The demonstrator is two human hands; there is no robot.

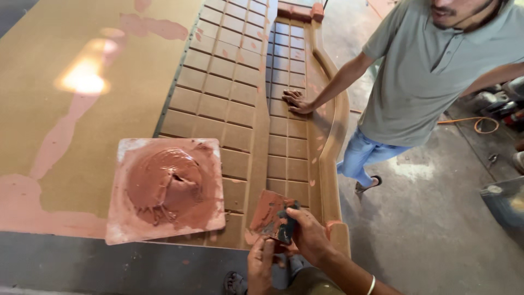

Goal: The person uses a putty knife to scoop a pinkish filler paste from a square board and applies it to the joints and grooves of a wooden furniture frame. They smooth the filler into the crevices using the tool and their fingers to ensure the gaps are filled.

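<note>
Filling step under way — right hand [310, 236] gripping putty-smeared scraper [271, 216] over grooved panel [240, 104]; left hand [261, 267] below, fingers loosely curled, holding nothing. Next likely calls for more putty off square board [166, 188], just left.

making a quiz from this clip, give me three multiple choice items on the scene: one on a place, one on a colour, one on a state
1. Where does the square board heaped with paste lie?
A. on the concrete floor
B. on the brown panel, left of the hands
C. in the other person's hand

2. What colour is the paste?
A. reddish brown
B. white
C. green

3. What is the right hand doing?
A. hanging free
B. pressing flat on the grid
C. holding a flat paste-smeared scraper

Answers: 1 B, the board rests on the carved grid panel by its near edge. 2 A, the heap is reddish brown. 3 C, its fingers close on the scraper, while the left hand sits just below it.
</note>
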